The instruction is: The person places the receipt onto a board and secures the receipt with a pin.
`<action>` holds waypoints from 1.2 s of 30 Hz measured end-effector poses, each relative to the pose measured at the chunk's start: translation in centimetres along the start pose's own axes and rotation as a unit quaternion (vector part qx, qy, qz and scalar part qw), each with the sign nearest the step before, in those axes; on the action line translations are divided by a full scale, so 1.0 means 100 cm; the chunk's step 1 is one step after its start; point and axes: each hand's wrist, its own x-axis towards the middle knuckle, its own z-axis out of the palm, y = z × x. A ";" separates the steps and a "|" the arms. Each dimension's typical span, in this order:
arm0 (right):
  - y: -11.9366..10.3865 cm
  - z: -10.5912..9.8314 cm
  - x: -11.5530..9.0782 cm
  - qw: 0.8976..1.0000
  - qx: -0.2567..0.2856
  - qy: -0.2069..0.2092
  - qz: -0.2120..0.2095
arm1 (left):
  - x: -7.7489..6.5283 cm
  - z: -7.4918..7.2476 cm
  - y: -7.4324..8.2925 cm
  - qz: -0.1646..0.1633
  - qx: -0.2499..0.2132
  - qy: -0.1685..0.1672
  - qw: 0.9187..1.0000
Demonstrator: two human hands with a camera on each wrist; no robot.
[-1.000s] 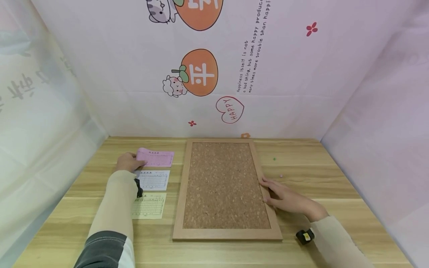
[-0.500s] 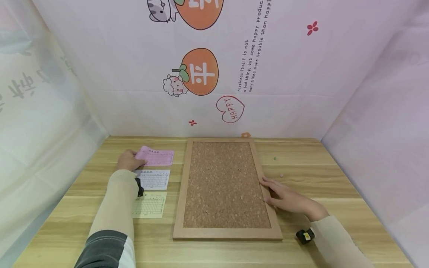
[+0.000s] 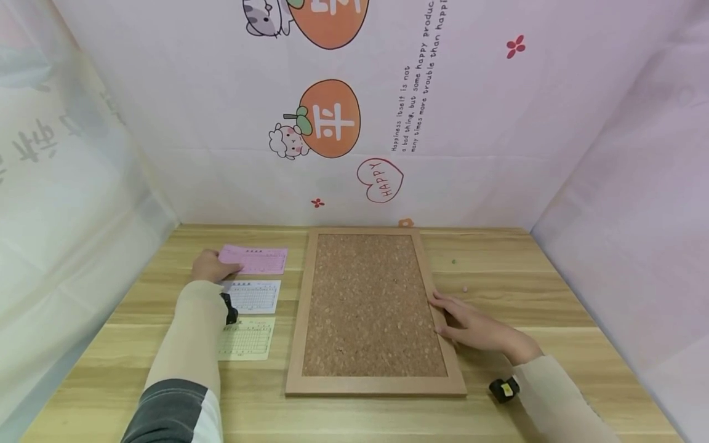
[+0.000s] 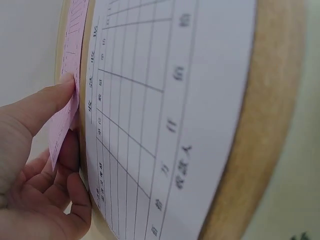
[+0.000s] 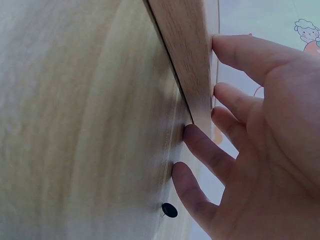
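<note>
In the head view, my left hand [image 3: 212, 266] pinches the left end of a pink printed receipt slip [image 3: 263, 261]. The left wrist view shows the thumb [image 4: 52, 100] on one face of the pink slip and the curled fingers behind its edge. Nearer me lie a white slip [image 3: 255, 298] and a pale green slip [image 3: 249, 340], partly covered by the left wrist and sleeve. My right hand [image 3: 479, 326] rests along the right side of a wood-framed cork board [image 3: 376, 307], fingers spread. Close up, its fingertips touch the frame's edge [image 5: 192, 55] and the tabletop.
A small green pin [image 3: 453, 262] and a pink one [image 3: 464, 289] lie right of the board. A dark pushpin [image 5: 169, 210] shows near the right little finger. Printed fabric walls [image 3: 471, 123] enclose the back and sides of the wooden table [image 3: 376, 421].
The pink slip's raised, curled left end has come down and lies flatter, reaching a little further left in my left hand. My right hand and the board have stayed put.
</note>
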 end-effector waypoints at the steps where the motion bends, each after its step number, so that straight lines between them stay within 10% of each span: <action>1: 0.000 0.000 0.000 1.000 0.001 -0.001 0.001 | 0.000 -0.001 0.000 -0.001 0.001 -0.004 1.000; 36: 0.000 0.003 -0.001 1.000 0.006 0.005 0.020 | -0.004 -0.011 0.012 -0.054 -0.100 -0.029 0.993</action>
